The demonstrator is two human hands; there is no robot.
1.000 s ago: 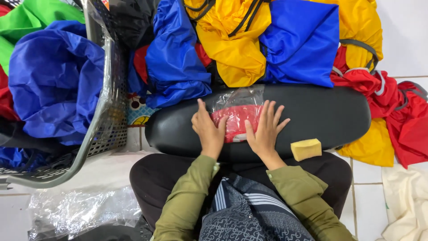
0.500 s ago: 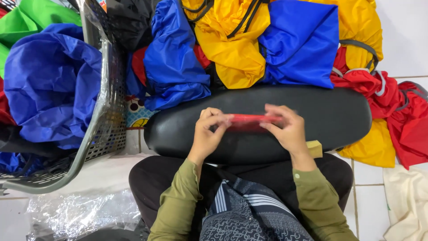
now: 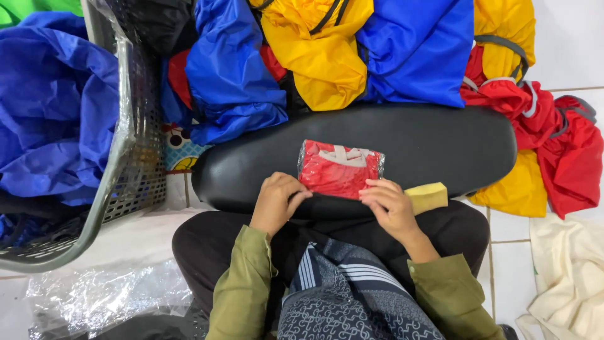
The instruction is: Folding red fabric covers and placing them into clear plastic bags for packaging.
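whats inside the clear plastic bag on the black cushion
The clear bag holds a folded red cloth with pale straps showing near its top edge. Both hands, left and right, press its near edge on the black cushion. Inner folds are hidden.

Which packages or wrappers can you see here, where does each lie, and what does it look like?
Clear plastic packet: on the black cushion, a flat rectangle holding folded red cloth; the left hand and right hand touch its near edge.
Loose clear plastic sheeting: bottom left on the floor, crumpled and shiny.
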